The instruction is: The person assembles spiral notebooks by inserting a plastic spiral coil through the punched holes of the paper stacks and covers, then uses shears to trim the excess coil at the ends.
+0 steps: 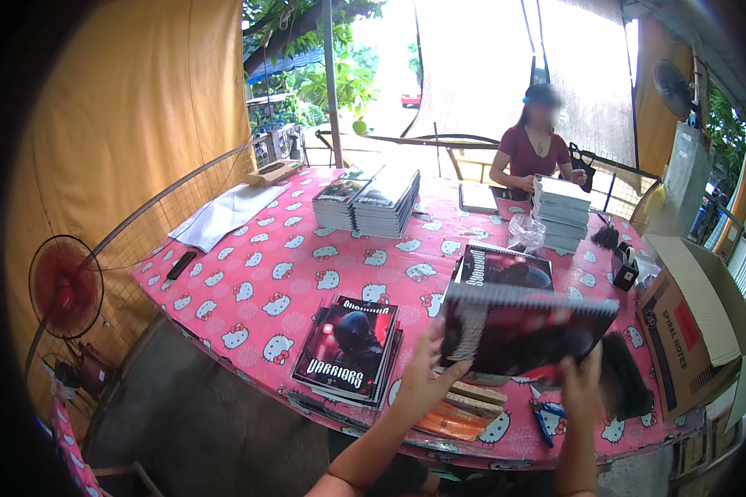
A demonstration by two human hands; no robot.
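A dark red and black spiral notebook (529,335) is held up and tilted over the near side of the table, its coil running along the upper edge. My left hand (429,377) grips its left end, thumb across the cover. At the lower right corner, my right hand (582,381) has its fingers closed on the same notebook. Just behind lies a pile of similar notebooks (506,267), partly covered by the held one. Left of my left hand, another notebook stack (344,348) sits with its covers facing up. Blue-handled pliers (544,424) rest below the notebook, close to my right wrist.
Two tall book stacks (365,203) stand at the far left of the pink patterned table (240,286). Across the table, a person (535,149) sits behind a white stack (561,211). Black coils (626,377) and an open cardboard box (692,331) are at right.
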